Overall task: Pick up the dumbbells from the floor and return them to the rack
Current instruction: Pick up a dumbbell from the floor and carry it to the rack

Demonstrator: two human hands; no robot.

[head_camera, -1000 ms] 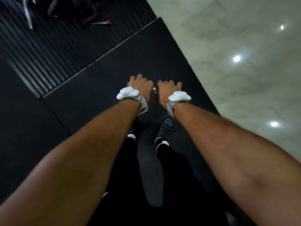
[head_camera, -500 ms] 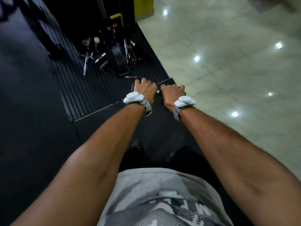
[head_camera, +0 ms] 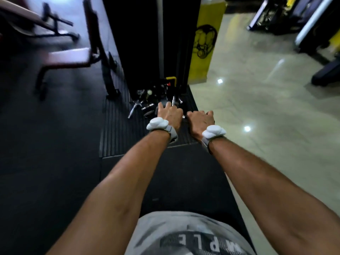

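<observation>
My left hand (head_camera: pixel 170 115) and my right hand (head_camera: pixel 200 120) are side by side in front of me, both closed over one dumbbell held above the floor. Only a short piece of its chrome handle (head_camera: pixel 184 116) shows between the two hands; its ends are hidden by my fingers. Each wrist carries a white band. No dumbbell rack that I can make out is in view.
Straight ahead stands a black machine column (head_camera: pixel 156 43) with chrome cable handles (head_camera: pixel 143 105) piled at its base on a ribbed mat (head_camera: pixel 119 129). A yellow pillar (head_camera: pixel 204 43) is beside it, a bench (head_camera: pixel 70 57) at left, shiny tiled floor (head_camera: pixel 266 107) at right.
Both hands have risen from near the floor with the dumbbell held between them. The view has tilted up from my feet to the machine ahead.
</observation>
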